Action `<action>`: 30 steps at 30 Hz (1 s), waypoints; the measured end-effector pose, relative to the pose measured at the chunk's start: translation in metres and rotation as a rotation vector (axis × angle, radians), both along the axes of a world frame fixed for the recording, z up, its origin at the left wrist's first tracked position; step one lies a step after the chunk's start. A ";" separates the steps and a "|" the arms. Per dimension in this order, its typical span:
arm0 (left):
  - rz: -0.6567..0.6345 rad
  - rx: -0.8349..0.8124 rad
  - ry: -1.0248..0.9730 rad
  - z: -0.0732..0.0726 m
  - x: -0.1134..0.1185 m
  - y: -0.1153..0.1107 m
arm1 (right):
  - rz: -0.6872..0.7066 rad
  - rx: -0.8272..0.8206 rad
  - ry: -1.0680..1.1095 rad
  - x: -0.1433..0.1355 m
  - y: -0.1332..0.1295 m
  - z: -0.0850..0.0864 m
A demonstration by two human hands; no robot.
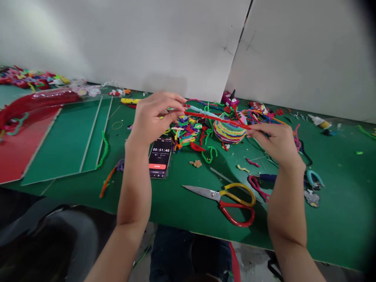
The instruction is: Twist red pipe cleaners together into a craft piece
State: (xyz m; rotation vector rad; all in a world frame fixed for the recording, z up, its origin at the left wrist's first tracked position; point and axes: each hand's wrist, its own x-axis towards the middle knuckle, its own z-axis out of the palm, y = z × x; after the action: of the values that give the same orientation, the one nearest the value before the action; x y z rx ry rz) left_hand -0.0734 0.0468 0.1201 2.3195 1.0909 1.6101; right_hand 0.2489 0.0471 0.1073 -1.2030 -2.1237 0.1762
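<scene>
At the far left of the green table [337, 219] lies a red board [20, 149] with a clear bag of red pipe cleaners [35, 102] across its top, and beside it a green board [73, 141]. A loose green pipe cleaner [103, 150] curls along that board's right edge. Next comes the left hand [152, 117], raised above the table with its fingertips pinched shut on one end of a red pipe cleaner [217, 118]. Under that hand a phone [160, 156] lies flat, its screen showing a running timer. The red pipe cleaner runs nearly straight, sloping slightly down to the right, held in the air over a tangled heap of coloured pipe cleaners [188, 135] and a striped coiled bowl [229, 131] made of the same stuff. Nearer the table's front edge lie scissors [226, 197] with yellow and red handles, blades pointing left. The right hand [277, 143] pinches the other end of the red pipe cleaner between thumb and fingers. Just right of that wrist rest teal-handled pliers [314, 178], and farther back a small glue bottle [320, 122].
</scene>
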 end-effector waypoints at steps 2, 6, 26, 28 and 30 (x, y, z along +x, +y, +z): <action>0.058 0.031 0.063 0.002 0.000 -0.001 | 0.007 -0.003 0.001 0.002 0.001 -0.002; 0.107 0.041 0.134 0.002 -0.001 -0.002 | 0.012 -0.003 -0.006 0.005 0.003 -0.005; 0.054 -0.093 0.160 -0.012 0.006 0.002 | -0.038 -0.419 -0.258 0.018 -0.019 0.018; 0.033 -0.112 0.184 -0.010 0.009 0.001 | -0.094 -0.362 -0.316 0.016 -0.022 0.020; 0.002 -0.132 0.237 -0.009 0.015 -0.002 | -0.134 -0.247 -0.350 0.010 -0.026 0.021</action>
State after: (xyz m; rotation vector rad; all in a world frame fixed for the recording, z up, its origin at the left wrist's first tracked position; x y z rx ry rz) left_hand -0.0580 0.0453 0.1107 2.4657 1.2047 1.2442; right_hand 0.2589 0.0207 0.1280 -1.6142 -2.3592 0.1825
